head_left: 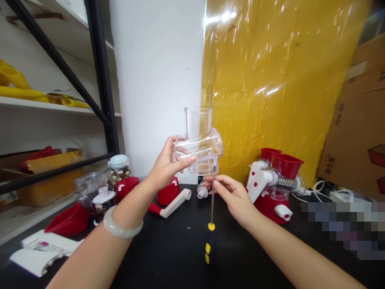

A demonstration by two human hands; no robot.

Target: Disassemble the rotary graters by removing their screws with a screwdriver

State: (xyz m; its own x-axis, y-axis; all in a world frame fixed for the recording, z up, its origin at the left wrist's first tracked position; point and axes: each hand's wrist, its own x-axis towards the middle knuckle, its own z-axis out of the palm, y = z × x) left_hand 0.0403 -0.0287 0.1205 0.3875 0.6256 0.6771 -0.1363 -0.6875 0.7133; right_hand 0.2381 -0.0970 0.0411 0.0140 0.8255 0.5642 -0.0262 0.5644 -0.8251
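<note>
My left hand is raised above the black table, its fingers wrapped round a clear plastic grinder housing with an upright feed tube. My right hand pinches the thin metal shaft of a screwdriver just under the housing. The screwdriver stands upright, its tip at the housing's underside and its black and yellow handle hanging low over the table. A pale bangle circles my left wrist.
Behind the hands lie a red part with a white crank handle and an assembled red and white grinder. Red and clear parts sit at the left beside a black shelf frame. Cardboard boxes stand at the right.
</note>
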